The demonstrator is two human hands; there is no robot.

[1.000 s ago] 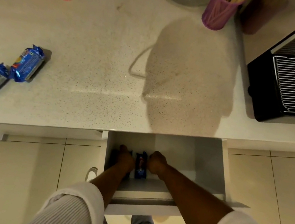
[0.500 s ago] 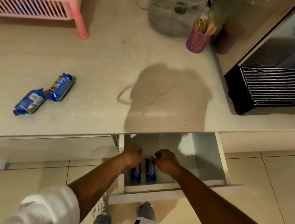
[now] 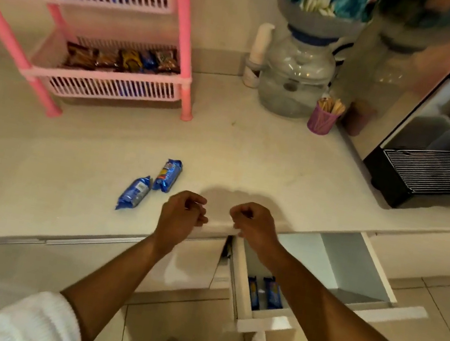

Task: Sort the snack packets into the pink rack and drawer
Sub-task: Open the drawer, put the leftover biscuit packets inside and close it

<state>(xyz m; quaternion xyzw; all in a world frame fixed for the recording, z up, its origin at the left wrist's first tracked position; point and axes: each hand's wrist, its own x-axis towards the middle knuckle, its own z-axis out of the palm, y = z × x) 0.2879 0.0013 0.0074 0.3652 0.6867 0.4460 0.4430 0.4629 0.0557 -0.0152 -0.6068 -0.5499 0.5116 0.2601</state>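
No lettering on the blue snack packets (image 3: 150,187) can be read as they lie on the counter (image 3: 250,156); two more (image 3: 264,293) stand in the open drawer (image 3: 361,270). Left hand (image 3: 182,213) and right hand (image 3: 253,224) hover over the counter edge, apart, fingers curled, holding nothing. The pink rack (image 3: 107,82) stands well behind.

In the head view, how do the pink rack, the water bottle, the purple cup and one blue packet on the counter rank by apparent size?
1. pink rack, partly cut off by the frame
2. water bottle
3. purple cup and blue packet: they look alike, and the packet lies nearer the camera, so no ranking.
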